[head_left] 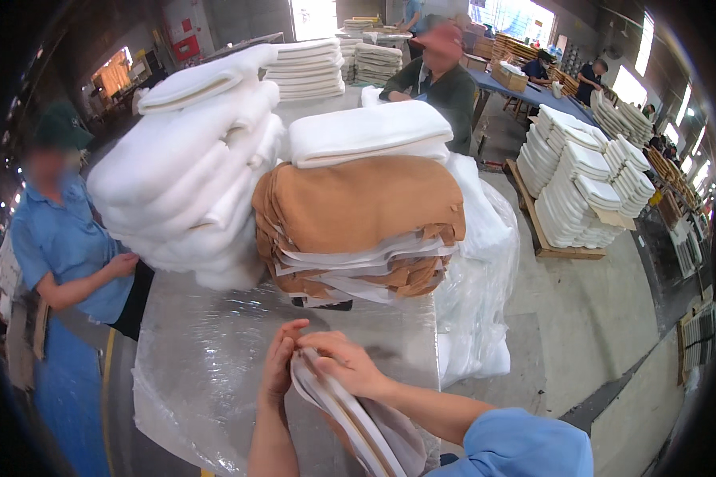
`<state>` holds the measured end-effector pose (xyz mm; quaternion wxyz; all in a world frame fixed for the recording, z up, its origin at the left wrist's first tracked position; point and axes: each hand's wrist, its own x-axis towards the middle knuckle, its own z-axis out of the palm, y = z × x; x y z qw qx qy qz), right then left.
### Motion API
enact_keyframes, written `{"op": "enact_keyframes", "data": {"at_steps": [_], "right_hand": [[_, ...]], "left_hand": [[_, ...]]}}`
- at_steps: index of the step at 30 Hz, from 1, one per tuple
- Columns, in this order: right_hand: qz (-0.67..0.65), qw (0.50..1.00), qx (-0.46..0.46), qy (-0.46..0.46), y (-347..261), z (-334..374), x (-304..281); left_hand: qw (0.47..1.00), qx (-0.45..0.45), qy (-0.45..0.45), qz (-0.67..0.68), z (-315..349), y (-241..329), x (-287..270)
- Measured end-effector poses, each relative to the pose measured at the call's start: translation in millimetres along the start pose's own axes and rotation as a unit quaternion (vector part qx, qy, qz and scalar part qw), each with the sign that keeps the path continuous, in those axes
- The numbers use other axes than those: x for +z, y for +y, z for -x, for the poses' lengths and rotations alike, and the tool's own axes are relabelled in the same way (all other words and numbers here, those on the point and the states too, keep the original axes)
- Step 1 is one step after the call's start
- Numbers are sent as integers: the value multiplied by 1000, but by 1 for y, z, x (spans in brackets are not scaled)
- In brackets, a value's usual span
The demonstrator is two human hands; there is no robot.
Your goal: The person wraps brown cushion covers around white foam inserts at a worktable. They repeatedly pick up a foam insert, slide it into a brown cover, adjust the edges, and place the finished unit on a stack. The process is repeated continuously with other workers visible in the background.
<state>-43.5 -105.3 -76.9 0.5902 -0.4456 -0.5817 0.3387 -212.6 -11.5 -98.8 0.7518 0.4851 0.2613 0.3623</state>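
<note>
A long fabric cover [380, 436], pale grey-white with a brown strip along it, reaches up from the lower edge in front of me. My right hand [344, 364] has its fingers curled over the cover's far end. On the left side of that same end, my left hand [280, 362] pinches the edge, with some fingers pointing up. What lies beneath my fingers is hidden. Just beyond my hands rests a folded stack of brown fabric covers [362, 199] with pale undersides, on a table [191, 358] wrapped in clear plastic.
Tall piles of white padding [183, 159] stand at the left, and a folded white pad [370, 131] lies behind the brown stack. Plastic-wrapped padding [477, 294] hangs at the table's right. Co-workers stand left [75, 230] and across [433, 79]. A loaded pallet [561, 248] sits on the right.
</note>
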Motion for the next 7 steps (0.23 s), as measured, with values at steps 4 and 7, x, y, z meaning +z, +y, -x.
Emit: {"op": "enact_keyframes", "data": {"at_steps": [4, 7], "right_hand": [[-39, 986, 139, 85, -32, 96, -50], [-47, 961, 256, 92, -41, 165, -94]], "left_hand": [[997, -20, 49, -58, 10, 12, -7], [991, -15, 103, -84, 18, 18, -11]]}}
